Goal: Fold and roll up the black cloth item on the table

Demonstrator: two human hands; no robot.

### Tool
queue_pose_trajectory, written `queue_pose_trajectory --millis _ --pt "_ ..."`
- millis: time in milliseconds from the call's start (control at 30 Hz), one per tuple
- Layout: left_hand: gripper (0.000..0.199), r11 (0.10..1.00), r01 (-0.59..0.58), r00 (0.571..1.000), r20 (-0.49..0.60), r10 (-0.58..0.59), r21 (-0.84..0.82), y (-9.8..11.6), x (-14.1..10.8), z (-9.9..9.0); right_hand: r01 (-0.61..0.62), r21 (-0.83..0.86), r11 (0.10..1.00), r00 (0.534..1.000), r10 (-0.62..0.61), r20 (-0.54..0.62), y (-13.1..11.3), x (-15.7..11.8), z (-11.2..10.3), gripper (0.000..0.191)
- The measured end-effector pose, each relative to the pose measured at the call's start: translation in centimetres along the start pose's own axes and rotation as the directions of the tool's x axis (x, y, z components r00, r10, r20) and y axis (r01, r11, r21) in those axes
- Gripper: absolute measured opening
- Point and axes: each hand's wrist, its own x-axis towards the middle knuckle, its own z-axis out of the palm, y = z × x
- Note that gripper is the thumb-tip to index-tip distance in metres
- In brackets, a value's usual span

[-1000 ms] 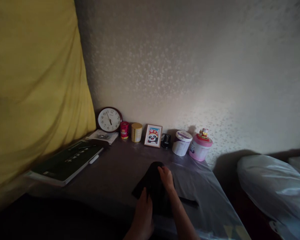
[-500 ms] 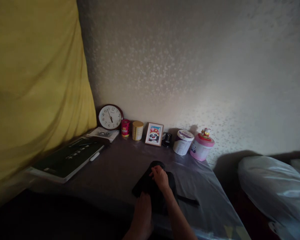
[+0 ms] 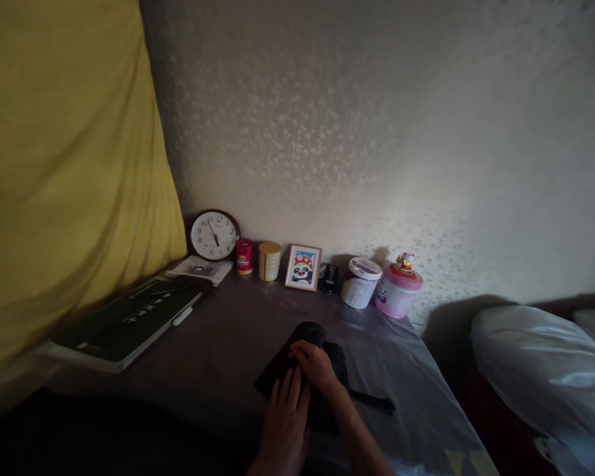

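A black, soft-looking item (image 3: pixel 305 330) lies on the grey-covered table (image 3: pixel 228 344), with a dark strap (image 3: pixel 371 399) reaching out to its right. My left hand (image 3: pixel 286 404) rests on its near part, fingers stretched out and pointing away from me. Just beyond and to the right, my right hand (image 3: pixel 311 363) is on top of the black item with its fingers curled, close against the left fingertips. What the right fingers hold, if anything, is too dark to make out.
Along the wall stand a clock (image 3: pixel 215 235), a red can (image 3: pixel 244 256), a yellow-lidded can (image 3: pixel 269 261), a panda picture (image 3: pixel 303 268), a white tub (image 3: pixel 361 283) and a pink-lidded tub (image 3: pixel 398 291). A large green book (image 3: pixel 129 324) lies left, by a yellow curtain (image 3: pixel 79 165).
My left hand has moved forward onto the black item and its fingers have spread. My right hand has shifted slightly left and nearer. The view has shifted slightly.
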Motion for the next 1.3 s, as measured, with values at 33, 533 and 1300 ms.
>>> queue_pose_trajectory --millis 33,533,1300 --pt "0.075 1.0 0.025 0.999 0.033 -0.025 0.019 0.1 0.2 0.0 0.035 0.021 0.999 0.999 -0.035 0.02 0.0 -0.2 -0.1 0.024" --pt "0.057 0.969 0.056 0.926 -0.376 0.04 0.24 -2.2 2.1 7.4 0.349 -0.258 0.901 0.902 -0.397 -0.168 7.0 2.5 0.0 0.029" --pt "0.098 0.818 0.01 1.0 0.01 -0.005 -0.575 -4.6 -0.2 -2.3 -0.072 0.383 0.921 0.864 0.249 -0.437 10.9 -1.8 -6.0 0.047"
